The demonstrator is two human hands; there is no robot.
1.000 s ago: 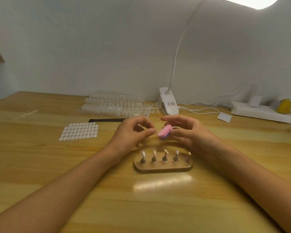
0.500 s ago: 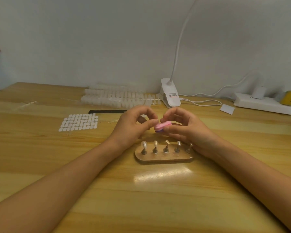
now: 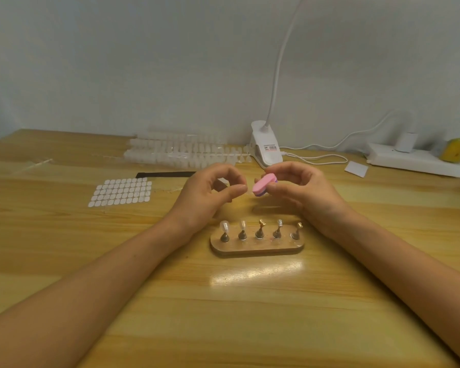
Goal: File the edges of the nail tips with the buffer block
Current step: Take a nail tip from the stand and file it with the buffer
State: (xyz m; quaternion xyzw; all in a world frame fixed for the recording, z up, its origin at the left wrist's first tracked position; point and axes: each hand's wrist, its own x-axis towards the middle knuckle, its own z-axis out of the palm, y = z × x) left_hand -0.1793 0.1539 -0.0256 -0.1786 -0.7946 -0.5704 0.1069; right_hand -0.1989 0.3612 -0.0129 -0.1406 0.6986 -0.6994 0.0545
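My right hand [image 3: 300, 192] pinches a small pink oval buffer block [image 3: 263, 185] with a purple underside, held above the table. Just left of it my left hand [image 3: 207, 197] has thumb and fingers curled together as if pinching a clear nail tip, which is too small and transparent to make out. A small gap separates the two hands. In front of them stands a wooden nail holder [image 3: 256, 247] with several metal pegs; the two left pegs carry clear nail tips [image 3: 225, 226].
A sheet of white adhesive tabs [image 3: 121, 192] lies at the left, with a black strip [image 3: 165, 174] behind it. Rows of clear nail tips [image 3: 181, 152] sit by the wall. A white clip lamp [image 3: 266, 148], its cable, a power strip [image 3: 414, 160] and a white card [image 3: 356, 168] occupy the back right.
The hands have drawn slightly apart; the buffer block, earlier touching the left fingertips, is now tilted up and clear of them. The camera view shifted a little.
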